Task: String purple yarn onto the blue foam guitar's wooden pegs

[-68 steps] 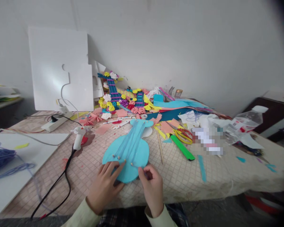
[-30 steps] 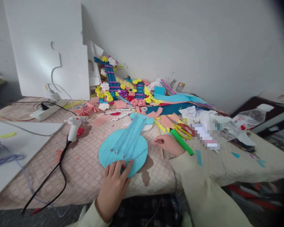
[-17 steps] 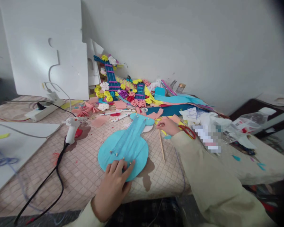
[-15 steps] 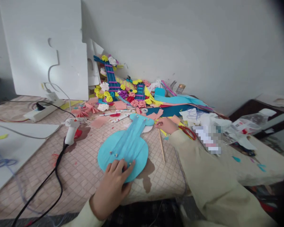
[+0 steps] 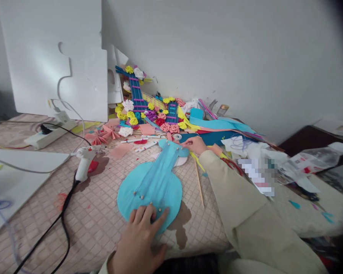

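A light-blue guitar-shaped cutout (image 5: 157,182) lies on the table, its narrow head pointing away from me. Thin bluish strings run along it between small pegs at the head and on the round body. My left hand (image 5: 140,236) rests on the near edge of the body, fingers apart and flat, close to the lower pegs. Beside the right side of the head, my right hand (image 5: 196,145) is closed in a pinch near a peg. What sits between those fingertips is too small to make out. A thin wooden stick (image 5: 199,184) lies right of the cutout.
On the left stand a white glue gun (image 5: 85,163) with black cable and a power strip (image 5: 50,135). Paper flowers and dark-blue guitar necks (image 5: 137,93) pile up at the back. Red-handled scissors (image 5: 231,164), plastic bags and paper scraps lie to the right.
My right hand has shifted slightly left and up, closer to the cutout's head. My left hand stays on the body. The whole view has tilted a little.
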A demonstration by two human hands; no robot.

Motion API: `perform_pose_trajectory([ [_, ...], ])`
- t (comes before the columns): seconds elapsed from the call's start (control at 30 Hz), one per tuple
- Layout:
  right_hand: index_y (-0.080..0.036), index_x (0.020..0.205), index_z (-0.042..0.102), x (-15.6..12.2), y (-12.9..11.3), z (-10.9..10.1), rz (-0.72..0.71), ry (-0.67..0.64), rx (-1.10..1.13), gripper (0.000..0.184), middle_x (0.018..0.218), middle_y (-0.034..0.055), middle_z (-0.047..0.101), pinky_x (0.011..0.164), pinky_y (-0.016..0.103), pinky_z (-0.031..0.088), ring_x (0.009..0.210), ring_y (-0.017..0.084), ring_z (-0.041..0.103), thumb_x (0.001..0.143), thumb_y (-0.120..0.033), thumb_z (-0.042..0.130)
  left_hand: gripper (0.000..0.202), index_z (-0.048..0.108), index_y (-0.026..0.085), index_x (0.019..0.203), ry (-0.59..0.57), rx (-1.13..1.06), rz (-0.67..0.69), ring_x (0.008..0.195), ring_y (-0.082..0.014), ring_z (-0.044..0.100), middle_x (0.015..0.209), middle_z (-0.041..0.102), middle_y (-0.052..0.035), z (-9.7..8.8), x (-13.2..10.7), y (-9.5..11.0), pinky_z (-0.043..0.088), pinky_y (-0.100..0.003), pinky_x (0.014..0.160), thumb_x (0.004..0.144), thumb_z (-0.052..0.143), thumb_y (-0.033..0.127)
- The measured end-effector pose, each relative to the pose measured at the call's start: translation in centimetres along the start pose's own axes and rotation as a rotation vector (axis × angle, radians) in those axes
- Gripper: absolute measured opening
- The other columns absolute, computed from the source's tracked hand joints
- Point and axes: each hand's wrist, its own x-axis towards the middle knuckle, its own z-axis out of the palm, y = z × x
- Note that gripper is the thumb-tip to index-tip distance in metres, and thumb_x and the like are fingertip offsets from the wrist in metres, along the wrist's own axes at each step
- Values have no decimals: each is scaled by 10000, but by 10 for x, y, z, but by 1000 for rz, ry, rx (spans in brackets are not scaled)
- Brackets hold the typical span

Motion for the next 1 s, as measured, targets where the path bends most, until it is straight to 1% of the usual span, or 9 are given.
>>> perform_pose_trajectory([
  [0.2, -121, 943, 580, 13, 7, 6, 3, -46, -8, 237, 908, 37, 599, 695, 304, 498, 777, 130, 581, 866, -334, 510, 705, 404, 361, 1282, -10, -16, -11, 957, -267, 461, 1039, 506, -64, 0, 0, 0, 387, -491, 837, 629, 659, 287],
  [0.37, -122, 975, 573, 13, 9, 14, 0, -72, -16, 240, 941, 42, 594, 705, 312, 500, 799, 138, 581, 865, -326, 512, 684, 426, 351, 1268, -16, -42, -42, 971, -266, 451, 1039, 504, -61, -1, 2, 1, 372, -489, 850, 626, 649, 272],
  [0.5, -124, 974, 573, 5, 10, 18, -34, -49, -33, 228, 956, 47, 592, 728, 324, 497, 825, 142, 580, 868, -316, 509, 680, 448, 346, 1250, -11, -53, -61, 968, -261, 445, 1028, 501, -58, -1, 2, 3, 370, -475, 842, 608, 643, 234],
  [0.63, -127, 961, 578, -8, 7, 19, -107, -24, -51, 215, 960, 48, 594, 750, 335, 492, 842, 144, 578, 870, -308, 508, 695, 431, 356, 1260, -2, -48, -54, 951, -254, 446, 1025, 495, -55, 2, 1, 2, 373, -467, 832, 609, 653, 257],
  [0.8, -135, 976, 584, -23, -1, 13, -218, -19, -75, 198, 1036, 62, 586, 838, 379, 461, 954, 166, 558, 871, -285, 507, 717, 420, 350, 1271, 15, -25, -27, 954, -258, 450, 1031, 497, -58, 4, 1, 0, 383, -462, 835, 603, 668, 272],
  [0.93, -134, 1020, 573, -35, -6, 11, -232, -26, -117, 225, 1060, 67, 577, 841, 391, 457, 961, 174, 556, 874, -290, 502, 733, 414, 333, 1284, 41, 9, 0, 930, -257, 474, 1013, 515, -62, 3, 2, -2, 405, -457, 818, 604, 684, 290],
  [1.0, -131, 1025, 570, -41, -8, 13, -218, -32, -142, 234, 1040, 66, 583, 825, 387, 463, 934, 171, 565, 877, -297, 496, 727, 412, 337, 1285, 64, 37, 17, 925, -260, 485, 1018, 525, -62, 4, 1, -3, 417, -457, 806, 614, 694, 332],
])
